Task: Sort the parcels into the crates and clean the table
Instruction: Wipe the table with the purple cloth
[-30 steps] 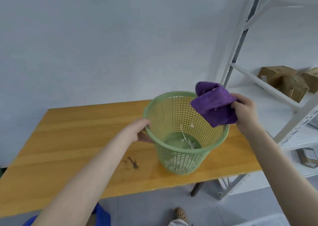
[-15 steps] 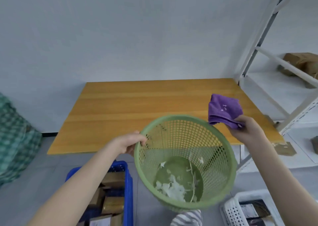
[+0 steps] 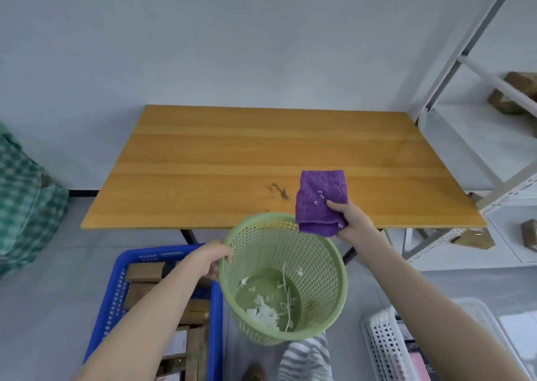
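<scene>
My left hand grips the rim of a green mesh waste basket, held below and in front of the table's near edge; white paper scraps lie in its bottom. My right hand holds a folded purple cloth with a few white bits on it, over the wooden table at its near edge, just above the basket's rim. A dark stain marks the tabletop left of the cloth. A blue crate with brown cardboard parcels stands on the floor at lower left.
A white crate with flat parcels sits on the floor at lower right. White metal shelving with brown boxes stands right of the table. A green checked bag is at the left. Grey floor lies around the crates.
The basket came off the tabletop and now hangs below the near edge. The view pulled back and down, bringing the crates into sight. The cloth moved from over the basket down to the table's edge.
</scene>
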The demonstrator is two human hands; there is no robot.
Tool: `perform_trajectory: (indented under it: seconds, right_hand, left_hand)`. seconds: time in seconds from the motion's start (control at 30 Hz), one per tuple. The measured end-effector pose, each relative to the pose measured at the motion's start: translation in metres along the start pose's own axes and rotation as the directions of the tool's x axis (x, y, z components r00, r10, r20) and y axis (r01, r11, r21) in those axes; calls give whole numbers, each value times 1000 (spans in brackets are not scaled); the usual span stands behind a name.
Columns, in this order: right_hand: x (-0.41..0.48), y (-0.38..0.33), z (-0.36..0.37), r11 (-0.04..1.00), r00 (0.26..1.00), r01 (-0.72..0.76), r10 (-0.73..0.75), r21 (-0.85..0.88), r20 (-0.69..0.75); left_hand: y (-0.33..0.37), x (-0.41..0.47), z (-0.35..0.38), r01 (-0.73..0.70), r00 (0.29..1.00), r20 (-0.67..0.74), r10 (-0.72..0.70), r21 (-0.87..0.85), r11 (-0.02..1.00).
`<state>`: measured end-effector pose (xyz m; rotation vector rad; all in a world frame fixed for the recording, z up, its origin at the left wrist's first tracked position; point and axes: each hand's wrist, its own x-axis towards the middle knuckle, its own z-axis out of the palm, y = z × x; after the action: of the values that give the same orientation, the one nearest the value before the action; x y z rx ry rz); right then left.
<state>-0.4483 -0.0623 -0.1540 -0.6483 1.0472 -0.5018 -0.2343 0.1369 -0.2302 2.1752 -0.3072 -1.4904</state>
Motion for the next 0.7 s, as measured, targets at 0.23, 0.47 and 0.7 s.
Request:
perform_trajectory:
  seconds: [0.23, 0.47, 0.7]
  right_hand:
    - [45, 16, -3, 988, 948, 156, -147, 9, -283]
    - [126, -2, -10, 831, 873, 192, -387, -521, -297]
    - [191, 24, 16, 405, 917, 168, -399, -899, -9]
  left_hand:
    - [-28, 36, 17, 135, 990, -47, -136, -18, 991]
    - [-55, 70, 24, 235, 972, 13, -235, 34, 971]
    - [-64, 97, 23, 290, 957, -16, -290, 25, 957]
